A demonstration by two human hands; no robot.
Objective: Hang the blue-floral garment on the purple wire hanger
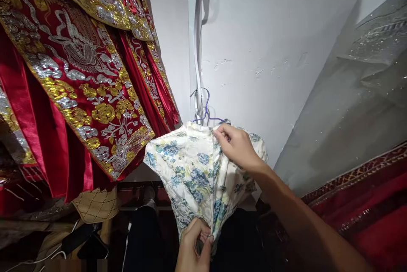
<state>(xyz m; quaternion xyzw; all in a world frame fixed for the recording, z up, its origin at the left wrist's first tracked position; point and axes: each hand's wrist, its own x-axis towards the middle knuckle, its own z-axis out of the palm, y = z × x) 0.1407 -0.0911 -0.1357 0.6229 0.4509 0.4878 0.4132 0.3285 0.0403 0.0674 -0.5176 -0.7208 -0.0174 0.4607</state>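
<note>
My right hand [237,142] pinches the flowered garment [190,166] near its neck, just below the purple hanger [207,106]; my left hand [192,242] grips the seam [212,187] lower down, nearer me. I judge my 2 hands are working that seam, which calls for an even, straight hold. Left of them, the red robe [71,51] crowds close; beyond them, bare wall [254,39] leaves room.
</note>
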